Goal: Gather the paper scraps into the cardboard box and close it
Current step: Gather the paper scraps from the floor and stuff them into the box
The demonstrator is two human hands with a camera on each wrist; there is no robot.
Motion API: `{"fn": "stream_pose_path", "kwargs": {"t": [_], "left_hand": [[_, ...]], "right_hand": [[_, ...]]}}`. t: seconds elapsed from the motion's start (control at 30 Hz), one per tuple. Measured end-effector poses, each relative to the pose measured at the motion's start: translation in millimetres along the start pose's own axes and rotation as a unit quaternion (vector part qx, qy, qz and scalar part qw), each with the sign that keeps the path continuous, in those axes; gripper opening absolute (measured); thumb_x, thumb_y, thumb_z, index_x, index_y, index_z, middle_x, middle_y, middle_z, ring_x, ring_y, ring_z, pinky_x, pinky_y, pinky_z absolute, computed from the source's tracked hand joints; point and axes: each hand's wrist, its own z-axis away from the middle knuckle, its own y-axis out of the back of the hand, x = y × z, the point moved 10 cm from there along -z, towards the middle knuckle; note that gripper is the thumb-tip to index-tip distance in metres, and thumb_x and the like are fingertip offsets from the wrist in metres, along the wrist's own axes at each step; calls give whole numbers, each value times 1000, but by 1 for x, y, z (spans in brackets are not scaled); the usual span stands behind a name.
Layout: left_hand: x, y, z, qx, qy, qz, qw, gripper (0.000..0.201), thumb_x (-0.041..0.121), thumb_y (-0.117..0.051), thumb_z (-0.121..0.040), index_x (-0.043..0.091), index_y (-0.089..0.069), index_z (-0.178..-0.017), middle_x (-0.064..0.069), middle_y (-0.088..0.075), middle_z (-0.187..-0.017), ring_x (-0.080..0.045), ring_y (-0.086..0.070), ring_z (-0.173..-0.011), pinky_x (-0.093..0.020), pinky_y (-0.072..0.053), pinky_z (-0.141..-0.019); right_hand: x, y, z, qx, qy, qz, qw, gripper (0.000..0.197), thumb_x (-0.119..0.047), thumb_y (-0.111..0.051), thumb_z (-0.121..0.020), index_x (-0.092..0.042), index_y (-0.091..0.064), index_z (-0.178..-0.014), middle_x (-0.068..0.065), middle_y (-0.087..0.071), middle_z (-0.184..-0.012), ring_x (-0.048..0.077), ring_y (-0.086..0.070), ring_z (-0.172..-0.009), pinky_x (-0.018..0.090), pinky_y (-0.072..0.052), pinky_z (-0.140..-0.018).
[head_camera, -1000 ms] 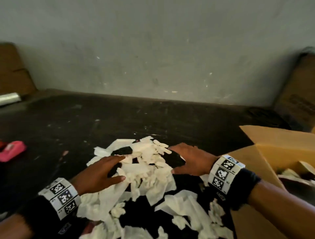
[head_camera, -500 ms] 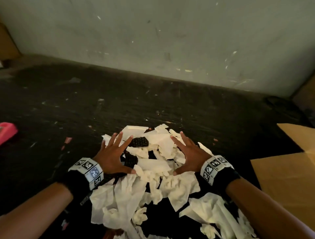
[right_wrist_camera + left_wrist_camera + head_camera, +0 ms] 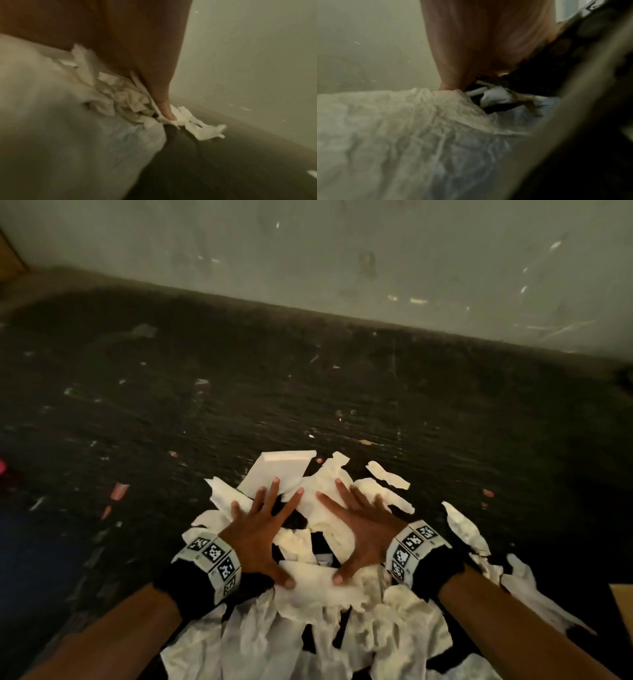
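A heap of torn white paper scraps [image 3: 308, 604] lies on the dark floor in front of me. My left hand [image 3: 260, 529] presses flat on the heap's left side, fingers spread and straight. My right hand [image 3: 356, 529] lies flat on the right side, fingers spread too, thumbs pointing toward each other. In the left wrist view crumpled paper scraps [image 3: 402, 135] fill the lower frame under my palm. In the right wrist view a fingertip [image 3: 167, 111] presses on the paper scraps [image 3: 120, 97]. Only a corner of the cardboard box [image 3: 623, 607] shows at the right edge.
The dark floor [image 3: 239, 392] runs to a pale wall [image 3: 342, 251] at the back. Small bits of litter dot the floor. A pink object [image 3: 2, 465] peeks in at the left edge. Loose scraps [image 3: 466, 529] trail to the right toward the box.
Both hands went from cupping the heap's sides to lying flat on it with fingers spread. The view swung left and down, so the box has nearly left the frame.
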Motion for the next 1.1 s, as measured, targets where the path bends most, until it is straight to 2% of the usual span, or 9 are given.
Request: {"fn": "stream_pose_path", "kwargs": {"t": [0.13,0.27,0.33,0.5,0.57,0.63,0.8,0.93,1.1], "left_hand": [[14,0,11,40,-43,23,998,142,59,-81,-52,51,42,-123,0,49,-141,-30,14,-143,-61,-5,-113],[30,-3,29,75,-69,36,994,127,38,-79,-70,43,32,-131,-5,43,-144,-25,-10,-144,-41,-35,-108],[35,-8,33,93,-74,46,992,116,34,-73,-77,38,28,-134,-7,40,-146,-23,-23,-141,-36,-42,-101],[35,-20,38,126,-39,78,988,102,30,-66,-85,32,22,-137,-13,14,-156,-24,-29,-138,-32,-35,-107],[43,-20,49,133,-36,83,987,95,26,-64,-86,28,12,-145,-14,3,-157,-27,-29,-138,-35,-33,-109],[53,-18,65,147,-35,85,985,85,26,-58,-90,26,6,-146,-13,-2,-157,-28,-27,-139,-38,-30,-111],[90,6,110,179,-66,17,981,79,35,-44,-96,20,18,-144,-11,26,-153,-23,-16,-143,-42,-28,-111],[146,53,157,228,-152,32,961,77,29,-48,-95,28,9,-146,-3,26,-153,-19,-17,-143,-32,-27,-112],[238,119,210,275,-225,1,935,78,31,-54,-93,32,3,-147,-1,20,-156,-16,-18,-142,-32,-24,-111]], "right_hand": [[-17,-12,13,36,9,-9,999,139,-64,-79,-52,-42,27,-140,1,31,-154,25,19,-144,56,7,-115],[-30,-14,34,47,7,-74,996,122,-47,-77,-70,-34,19,-145,1,22,-157,21,7,-146,39,-4,-119],[-36,-18,45,53,-6,-86,995,110,-43,-71,-78,-34,14,-147,-1,15,-159,21,-3,-147,34,-13,-118],[-57,-31,57,77,-49,-90,992,86,-26,-60,-89,-29,1,-150,11,-22,-156,28,-34,-137,39,-30,-112],[-67,-29,66,94,-55,-90,990,81,-22,-57,-90,-25,-3,-150,14,-27,-154,29,-34,-137,38,-30,-112],[-78,-28,80,116,-56,-92,987,79,-16,-55,-91,-25,-3,-150,13,-20,-157,28,-29,-140,36,-28,-113],[-89,-10,140,169,-46,-109,979,92,-17,-57,-90,-34,12,-147,4,31,-153,32,-43,-129,36,-42,-98],[-91,33,214,249,-24,-83,965,98,-14,-60,-88,-37,18,-143,0,38,-147,34,-57,-113,41,-49,-91],[-81,92,324,337,-13,-41,940,102,-30,-65,-87,-36,20,-143,6,34,-152,26,-41,-133,33,-40,-105]]}}
